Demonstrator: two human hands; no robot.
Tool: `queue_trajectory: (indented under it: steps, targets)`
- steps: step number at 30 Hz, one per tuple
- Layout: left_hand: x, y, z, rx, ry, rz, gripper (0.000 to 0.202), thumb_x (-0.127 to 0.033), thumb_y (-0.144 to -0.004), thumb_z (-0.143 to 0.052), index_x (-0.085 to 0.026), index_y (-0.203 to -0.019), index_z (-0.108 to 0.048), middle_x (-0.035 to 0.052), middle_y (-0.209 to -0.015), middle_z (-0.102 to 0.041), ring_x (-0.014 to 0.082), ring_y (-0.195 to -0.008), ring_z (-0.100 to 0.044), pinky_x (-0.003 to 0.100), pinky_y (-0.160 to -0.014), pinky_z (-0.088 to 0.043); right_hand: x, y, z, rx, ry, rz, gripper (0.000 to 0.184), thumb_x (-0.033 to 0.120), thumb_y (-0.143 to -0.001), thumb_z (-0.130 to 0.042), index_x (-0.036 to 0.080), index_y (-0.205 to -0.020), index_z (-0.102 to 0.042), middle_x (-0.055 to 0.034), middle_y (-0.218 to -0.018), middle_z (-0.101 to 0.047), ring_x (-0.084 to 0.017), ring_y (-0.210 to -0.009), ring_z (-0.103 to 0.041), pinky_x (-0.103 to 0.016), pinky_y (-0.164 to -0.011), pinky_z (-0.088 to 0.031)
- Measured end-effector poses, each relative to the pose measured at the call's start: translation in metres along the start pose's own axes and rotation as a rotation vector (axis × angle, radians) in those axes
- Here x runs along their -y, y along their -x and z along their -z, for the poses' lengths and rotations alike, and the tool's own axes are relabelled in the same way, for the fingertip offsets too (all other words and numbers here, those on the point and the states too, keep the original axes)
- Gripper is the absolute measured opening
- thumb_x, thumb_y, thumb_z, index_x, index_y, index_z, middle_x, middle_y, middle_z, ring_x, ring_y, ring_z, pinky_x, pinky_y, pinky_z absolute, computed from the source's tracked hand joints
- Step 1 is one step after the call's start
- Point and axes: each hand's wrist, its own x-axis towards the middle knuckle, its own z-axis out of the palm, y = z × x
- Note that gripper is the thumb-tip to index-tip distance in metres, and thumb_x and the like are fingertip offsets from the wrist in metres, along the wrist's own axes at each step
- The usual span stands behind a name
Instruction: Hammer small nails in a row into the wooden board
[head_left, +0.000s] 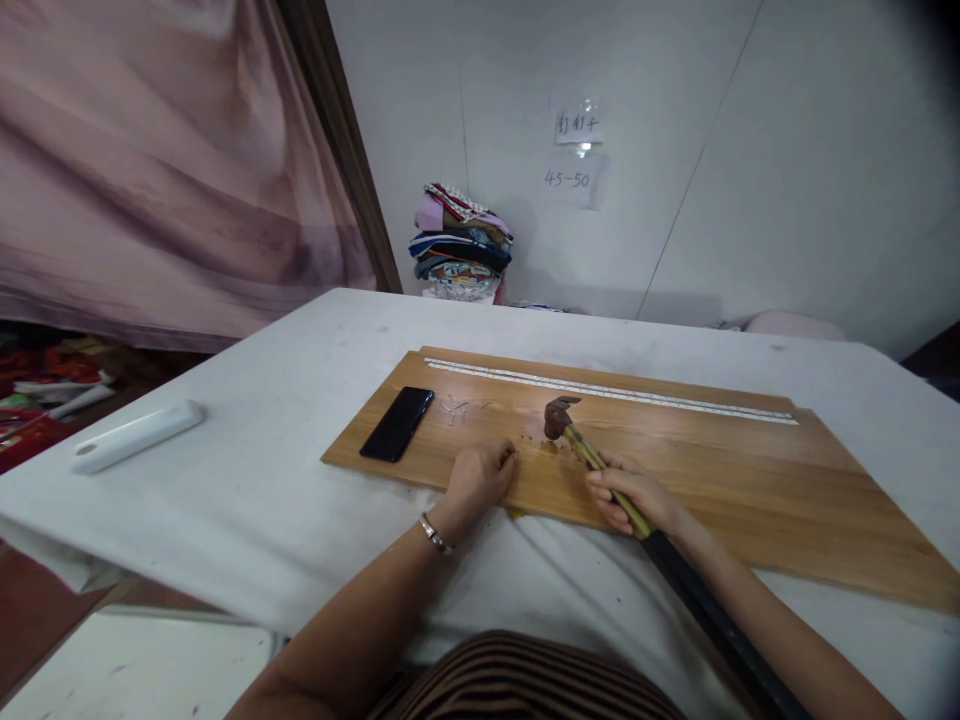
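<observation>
Centrally in the frame, a claw hammer (667,560) slants from mid-frame to the bottom edge, its handle gripped in the right hand (630,495), its head just above and left of that hand. The left hand (481,474), at lower centre, rests curled on a smooth, wood-grained board (750,470); its fingertips are hidden, so whether it pinches anything cannot be told. The hammer's head looks brown and rusty, its handle yellowish, then black. Left of centre, thin nails (456,408) lie scattered near a glossy black phone (397,424). White cloth covers the counter (262,400). The handle's end is cut off; dark specks beside the head are unclear.
</observation>
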Motion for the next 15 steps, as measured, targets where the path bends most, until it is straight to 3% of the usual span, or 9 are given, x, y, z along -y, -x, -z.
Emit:
queue_trajectory:
  steps: [9,15]
  targets:
    - [0.0035,-0.0002,-0.0024,-0.008,0.008,-0.013,0.022,-0.03,-0.09,-0.047,-0.022,-0.089,-0.067,0.0034,-0.088,-0.072,0.0167,-0.08,-0.064,0.025,-0.071,-0.042,0.0006,-0.0009,-0.0002,-0.002,-0.009,-0.023,0.037,0.034,-0.069,-0.069,0.022,-0.098,-0.049,0.011,-0.054,-0.047,-0.004,-0.028,-0.036,-0.014,-0.025,-0.029]
    - [0.0008,-0.0001,0.0001,0.007,0.01,0.002,0.022,-0.03,-0.09,-0.047,-0.021,-0.09,-0.068,0.0039,-0.087,-0.072,0.0163,-0.079,-0.064,0.025,-0.071,-0.043,0.0023,0.0025,-0.0019,-0.015,0.012,0.02,0.043,0.034,-0.072,-0.068,0.022,-0.11,-0.05,0.0122,-0.052,-0.045,-0.004,-0.028,-0.036,-0.014,-0.026,-0.029]
